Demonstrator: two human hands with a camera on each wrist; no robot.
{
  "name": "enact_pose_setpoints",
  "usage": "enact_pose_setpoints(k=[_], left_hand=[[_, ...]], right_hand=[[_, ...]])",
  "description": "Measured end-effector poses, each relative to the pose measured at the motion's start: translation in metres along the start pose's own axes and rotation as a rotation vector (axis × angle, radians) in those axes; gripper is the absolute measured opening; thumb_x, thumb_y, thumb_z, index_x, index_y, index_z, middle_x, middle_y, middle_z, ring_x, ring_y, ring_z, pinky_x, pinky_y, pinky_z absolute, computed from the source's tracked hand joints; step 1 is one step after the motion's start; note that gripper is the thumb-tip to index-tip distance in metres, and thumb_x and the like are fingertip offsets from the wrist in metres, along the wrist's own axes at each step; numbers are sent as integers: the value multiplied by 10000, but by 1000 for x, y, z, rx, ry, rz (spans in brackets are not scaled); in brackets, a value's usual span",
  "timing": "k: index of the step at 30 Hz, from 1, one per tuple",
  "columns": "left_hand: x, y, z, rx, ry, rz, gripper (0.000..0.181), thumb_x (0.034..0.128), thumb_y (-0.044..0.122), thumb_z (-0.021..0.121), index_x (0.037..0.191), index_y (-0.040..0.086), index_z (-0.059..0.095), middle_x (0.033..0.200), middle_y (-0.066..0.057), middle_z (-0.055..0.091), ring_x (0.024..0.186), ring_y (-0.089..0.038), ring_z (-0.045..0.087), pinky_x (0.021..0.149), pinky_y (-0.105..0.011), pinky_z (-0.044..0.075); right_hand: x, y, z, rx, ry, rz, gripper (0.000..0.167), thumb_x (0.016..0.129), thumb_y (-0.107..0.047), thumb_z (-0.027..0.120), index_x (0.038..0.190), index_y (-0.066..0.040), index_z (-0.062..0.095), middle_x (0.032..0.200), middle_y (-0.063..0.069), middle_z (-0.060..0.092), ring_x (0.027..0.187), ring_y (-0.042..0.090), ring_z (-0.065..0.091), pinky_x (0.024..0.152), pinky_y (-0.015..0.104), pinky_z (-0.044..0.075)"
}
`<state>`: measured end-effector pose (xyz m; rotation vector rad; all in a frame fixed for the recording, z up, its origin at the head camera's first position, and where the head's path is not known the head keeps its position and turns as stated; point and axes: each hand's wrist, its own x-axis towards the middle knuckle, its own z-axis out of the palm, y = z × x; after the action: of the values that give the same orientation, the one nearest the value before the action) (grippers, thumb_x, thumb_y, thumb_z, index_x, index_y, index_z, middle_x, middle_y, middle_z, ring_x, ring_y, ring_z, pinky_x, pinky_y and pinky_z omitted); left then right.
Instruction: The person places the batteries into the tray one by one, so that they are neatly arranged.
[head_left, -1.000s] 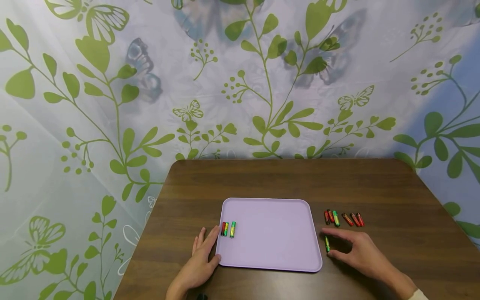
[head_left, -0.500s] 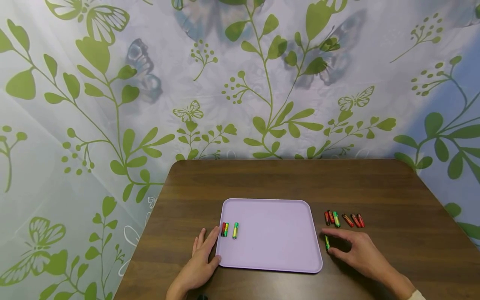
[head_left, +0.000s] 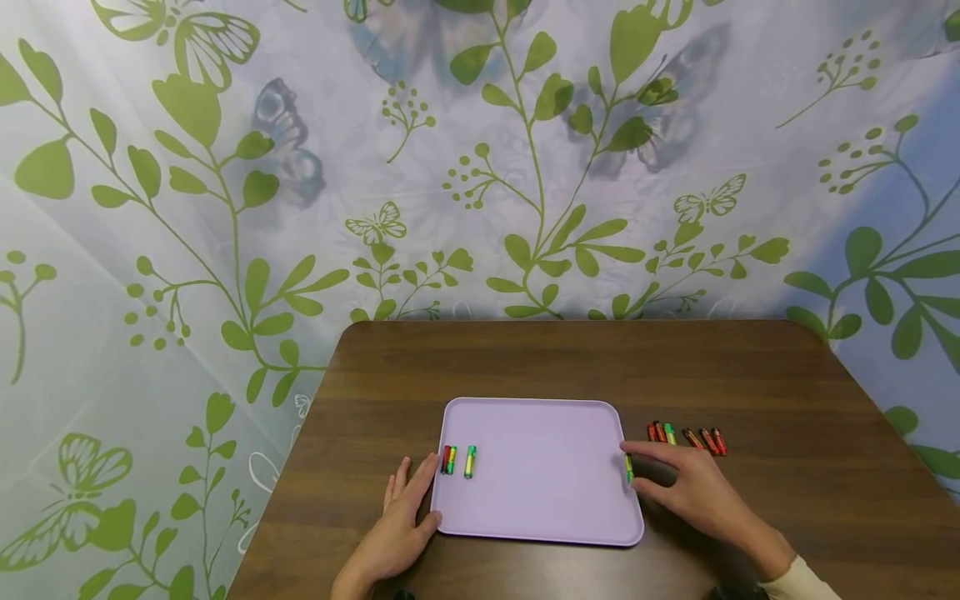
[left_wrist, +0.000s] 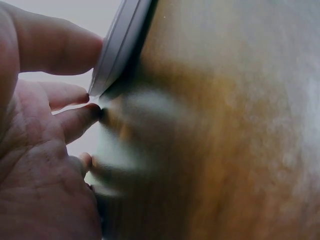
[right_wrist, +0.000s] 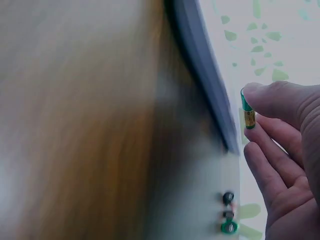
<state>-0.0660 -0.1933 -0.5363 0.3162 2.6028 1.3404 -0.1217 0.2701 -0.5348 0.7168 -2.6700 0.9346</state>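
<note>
A lilac tray (head_left: 547, 475) lies on the table. On its left side are a red battery and a green-yellow battery side by side, with another green-yellow battery (head_left: 470, 462) a little to their right. The left hand (head_left: 398, 527) rests against the tray's left edge, fingers extended; its fingertips meet the rim (left_wrist: 112, 47) in the left wrist view. Over the tray's right edge, the right hand (head_left: 697, 489) pinches a green-yellow battery (head_left: 629, 468) between thumb and fingers. In the right wrist view this battery (right_wrist: 249, 114) is held upright by the fingertips, beside the tray.
Right of the tray, several red batteries (head_left: 707, 440) and one green battery (head_left: 670, 433) lie on the brown wooden table (head_left: 570, 358). A patterned cloth (head_left: 420, 167) hangs behind the table. Small dark objects show at the bottom edge of the head view.
The right hand has moved left from the table to the tray's right edge, carrying the green-yellow battery. One green-yellow battery in the tray has shifted slightly right. The left hand stays put.
</note>
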Motion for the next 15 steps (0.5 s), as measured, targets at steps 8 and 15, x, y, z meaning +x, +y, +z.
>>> enact_pose_setpoints(k=[8, 15], left_hand=[[0, -1, 0, 3, 0, 5, 811, 989, -20, 658, 1721, 42, 315, 1790, -226, 290, 1679, -538, -61, 1309, -695, -149], [0, -2, 0, -2, 3, 13, 806, 987, -24, 657, 1716, 29, 319, 1786, -234, 294, 1678, -542, -60, 1309, -696, -147]], right_hand=[[23, -13, 18, 50, -25, -25, 509, 804, -124, 971, 1288, -173, 821, 1240, -88, 824, 1107, 111, 787, 898, 258, 639], [41, -23, 33, 132, -54, -44, 517, 810, -88, 955, 1303, -148, 814, 1279, -91, 812, 1185, 126, 770, 976, 161, 572]])
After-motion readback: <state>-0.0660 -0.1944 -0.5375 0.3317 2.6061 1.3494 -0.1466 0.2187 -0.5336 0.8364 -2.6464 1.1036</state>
